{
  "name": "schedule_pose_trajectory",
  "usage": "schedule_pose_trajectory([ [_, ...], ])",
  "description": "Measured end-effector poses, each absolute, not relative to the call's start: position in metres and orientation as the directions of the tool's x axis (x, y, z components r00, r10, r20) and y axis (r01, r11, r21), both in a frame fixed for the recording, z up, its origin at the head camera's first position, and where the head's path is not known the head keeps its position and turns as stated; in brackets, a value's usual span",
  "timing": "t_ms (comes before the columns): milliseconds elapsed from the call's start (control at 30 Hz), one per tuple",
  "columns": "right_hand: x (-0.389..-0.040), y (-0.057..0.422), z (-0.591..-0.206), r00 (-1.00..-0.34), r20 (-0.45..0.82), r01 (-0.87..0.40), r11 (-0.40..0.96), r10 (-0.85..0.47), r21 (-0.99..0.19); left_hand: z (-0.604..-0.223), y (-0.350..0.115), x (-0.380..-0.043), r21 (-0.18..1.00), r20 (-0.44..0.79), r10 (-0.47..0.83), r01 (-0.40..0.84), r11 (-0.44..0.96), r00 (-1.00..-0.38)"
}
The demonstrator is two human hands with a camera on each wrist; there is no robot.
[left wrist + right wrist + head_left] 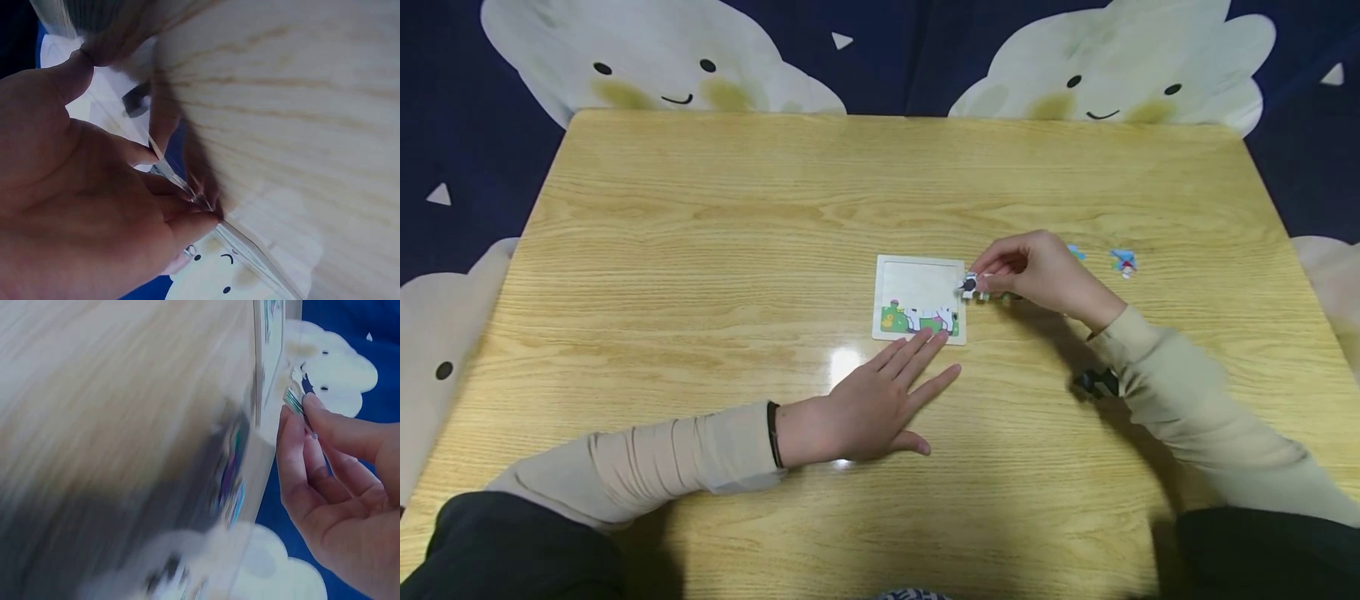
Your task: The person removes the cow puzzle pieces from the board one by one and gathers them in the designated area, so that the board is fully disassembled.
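A white-framed jigsaw puzzle tray (917, 283) lies mid-table in the head view, its lower part filled with pieces (925, 320) of green ground and a white animal's legs. My left hand (880, 400) lies with straight fingers, fingertips at the tray's lower edge. Between thumb and fingers my right hand (1048, 271) pinches a puzzle piece (968, 285), white with a dark patch, at the tray's right edge. The same piece (297, 403) shows in the right wrist view, tilted and off the table. In the left wrist view my left hand (112, 200) reaches the tray's edge.
A blue puzzle piece (1124, 262) with a bit of red lies right of my right hand, and another blue piece (1075, 252) is partly behind it. The wooden table (700, 208) backs onto a dark blue cloth with clouds (662, 58). A dark band circles my left wrist.
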State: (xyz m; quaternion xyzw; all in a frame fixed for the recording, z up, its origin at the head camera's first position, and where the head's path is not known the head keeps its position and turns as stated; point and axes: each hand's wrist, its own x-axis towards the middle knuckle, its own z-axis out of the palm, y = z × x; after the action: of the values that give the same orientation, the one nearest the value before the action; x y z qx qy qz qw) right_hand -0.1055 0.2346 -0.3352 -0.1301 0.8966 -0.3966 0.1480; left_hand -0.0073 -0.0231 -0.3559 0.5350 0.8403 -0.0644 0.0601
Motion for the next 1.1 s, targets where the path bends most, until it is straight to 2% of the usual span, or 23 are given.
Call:
schedule_pose_trajectory([
  [367,-0.094,0.291,-0.326,-0.953,-0.189,-0.03,0.697,-0.235,-0.716,-0.356,-0.023,-0.005,-0.046,-0.191,0.883,0.903,0.428,-0.428],
  [600,-0.085,0.328,-0.332,-0.963,-0.225,0.033,0.757,-0.152,-0.652,-0.355,-0.023,-0.005,-0.053,-0.201,0.879,0.901,0.431,-0.433],
  [1100,-0.071,0.397,-0.342,-0.96,-0.279,0.155,0.8,-0.016,-0.58,-0.354,-0.023,-0.006,-0.072,-0.185,0.881,0.9,0.431,-0.436],
])
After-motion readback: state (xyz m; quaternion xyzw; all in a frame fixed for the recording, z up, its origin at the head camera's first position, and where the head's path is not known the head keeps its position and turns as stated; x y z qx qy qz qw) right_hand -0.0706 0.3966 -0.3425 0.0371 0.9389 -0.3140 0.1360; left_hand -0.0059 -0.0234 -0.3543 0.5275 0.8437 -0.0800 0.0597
